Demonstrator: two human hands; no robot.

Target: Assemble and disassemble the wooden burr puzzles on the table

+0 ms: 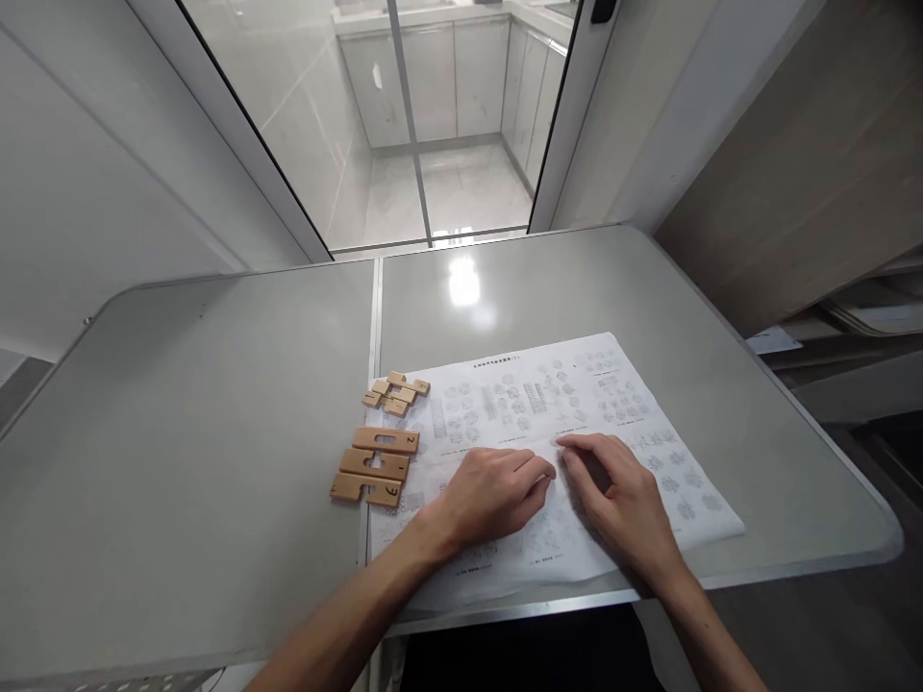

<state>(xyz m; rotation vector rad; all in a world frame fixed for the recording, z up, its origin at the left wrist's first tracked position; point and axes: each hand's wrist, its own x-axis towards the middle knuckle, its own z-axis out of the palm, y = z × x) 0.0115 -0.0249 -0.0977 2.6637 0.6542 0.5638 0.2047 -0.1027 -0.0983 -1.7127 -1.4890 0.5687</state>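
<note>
A white instruction sheet printed with small diagrams lies on the table under both my hands. My left hand rests on it, fingers curled in, with nothing visible in them. Just to its right, my right hand touches the paper, its index finger reaching forward and its thumb apart from it along most of its length. Left of the hands, three flat notched wooden puzzle pieces with dark marks lie side by side on the sheet's left edge. Behind them sits a group of smaller wooden pieces, crossed over each other.
The grey table has a metal seam running front to back. Past its far edge stands a framed glass door, with cabinets behind it. At the right is a shelf holding papers.
</note>
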